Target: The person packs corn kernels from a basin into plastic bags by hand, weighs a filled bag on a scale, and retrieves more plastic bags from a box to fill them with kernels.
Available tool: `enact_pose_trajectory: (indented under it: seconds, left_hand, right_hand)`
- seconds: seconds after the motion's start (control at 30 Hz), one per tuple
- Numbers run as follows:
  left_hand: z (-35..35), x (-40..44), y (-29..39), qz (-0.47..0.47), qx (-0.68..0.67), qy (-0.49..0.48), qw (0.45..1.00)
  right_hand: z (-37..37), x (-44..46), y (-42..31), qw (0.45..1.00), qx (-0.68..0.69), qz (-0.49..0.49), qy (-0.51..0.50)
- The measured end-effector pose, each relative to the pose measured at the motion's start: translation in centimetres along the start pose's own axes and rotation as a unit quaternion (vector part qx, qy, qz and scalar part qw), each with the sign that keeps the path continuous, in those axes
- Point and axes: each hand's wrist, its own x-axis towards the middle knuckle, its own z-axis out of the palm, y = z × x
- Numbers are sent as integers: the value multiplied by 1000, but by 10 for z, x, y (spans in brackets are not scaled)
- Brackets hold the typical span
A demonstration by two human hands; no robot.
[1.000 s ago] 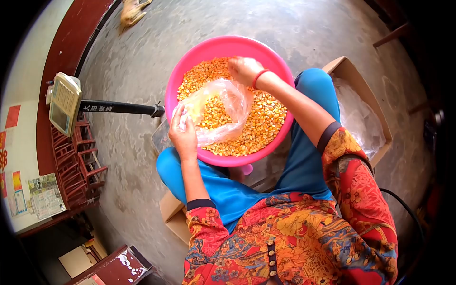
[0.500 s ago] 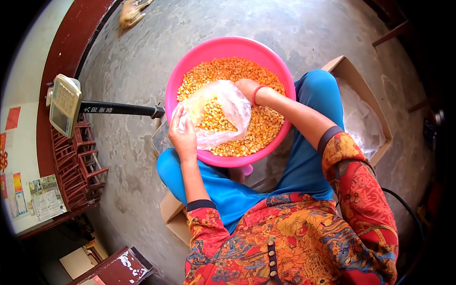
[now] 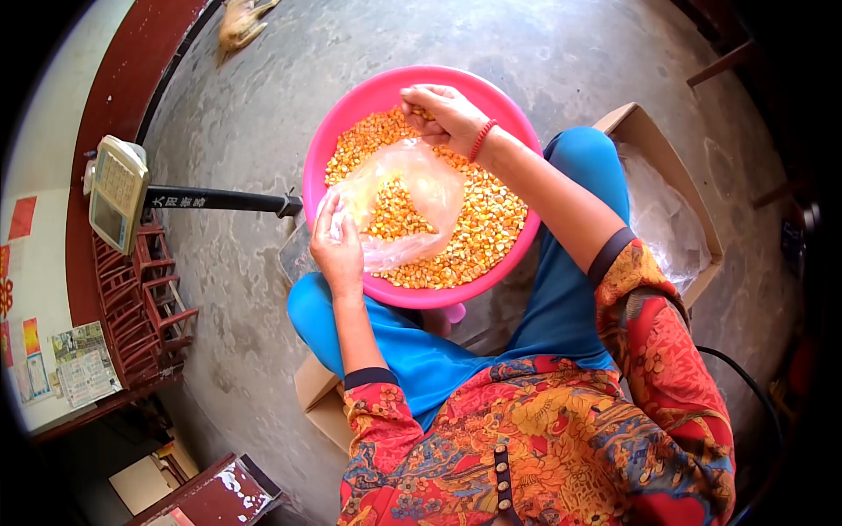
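Note:
A pink basin (image 3: 509, 110) full of loose corn kernels (image 3: 487, 232) stands in front of my knees. Inside it lies a clear plastic bag (image 3: 443, 188) with its mouth spread wide and kernels in it. My left hand (image 3: 338, 241) pinches the near left edge of the bag. Above the far part of the basin is my right hand (image 3: 443, 117), wearing a red bracelet, its fingers curled around some corn kernels. It is apart from the bag.
A platform scale's display (image 3: 120, 195) on a black post rises left of the basin. To my right a cardboard box (image 3: 715, 232) holds plastic bags. Small red chairs (image 3: 145, 294) stand by the left wall. An animal (image 3: 241, 24) lies on the floor at the far left.
My right hand has risen from the bag's right edge and moved up and left over the far kernels, now with corn in it. My left hand stays on the bag.

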Motion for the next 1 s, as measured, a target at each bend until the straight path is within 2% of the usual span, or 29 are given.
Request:
enact_pose_trajectory:
  seconds: [0.1,0.2,0.23,0.27,0.3,0.37,0.4,0.43,0.5,0.57,0.63,0.67,0.73,0.77,0.9,0.97,1.0]
  left_hand:
    - [0,0,-1,9,9,-2,1000]
    - [1,-1,2,-13,-10,-6,1000]
    - [2,-1,3,-12,-9,-7,1000]
    - [3,-1,4,-29,-18,-1,999]
    - [3,0,5,-46,-27,6,999]
    - [1,-1,8,-25,-23,-2,999]
    - [0,-1,10,-21,-17,1,1000]
    - [0,-2,12,-17,-10,6,1000]
    - [-1,-2,14,-32,-30,11,999]
    - [-1,-2,8,-38,-32,7,999]
    - [-1,-2,0,-26,-17,-4,1000]
    - [-1,-2,0,-20,-7,-3,1000]
    - [0,-2,0,-11,0,-2,1000]
    - [0,-2,0,-8,-2,-1,1000]
    - [0,-2,4,-17,-27,7,999]
    - [0,-2,4,-12,-22,9,1000]
    - [0,-1,4,-6,-15,10,1000]
  right_hand:
    - [37,-16,-11,998,23,-38,-54]
    - [70,-21,10,992,-94,-69,-53]
    - [80,-23,19,971,-178,-135,-84]
    - [78,-32,21,907,-362,-179,-117]
    - [76,-38,21,805,-533,-216,-146]
    - [83,-39,29,815,-448,-295,-220]
    - [71,-45,24,739,-574,-321,-147]
    - [61,-26,41,795,-495,-312,-161]
    - [49,-9,29,845,-410,-333,-86]
    - [23,3,14,813,-480,-329,27]
    - [-15,15,10,716,-661,-210,76]
    - [-24,15,16,716,-662,-209,78]
    - [-39,16,28,624,-775,-42,93]
    - [-42,13,35,605,-794,-17,59]
    - [-39,0,60,578,-816,-14,-2]
    - [-31,-12,62,618,-784,1,-54]
    - [-27,-16,62,606,-792,4,-67]
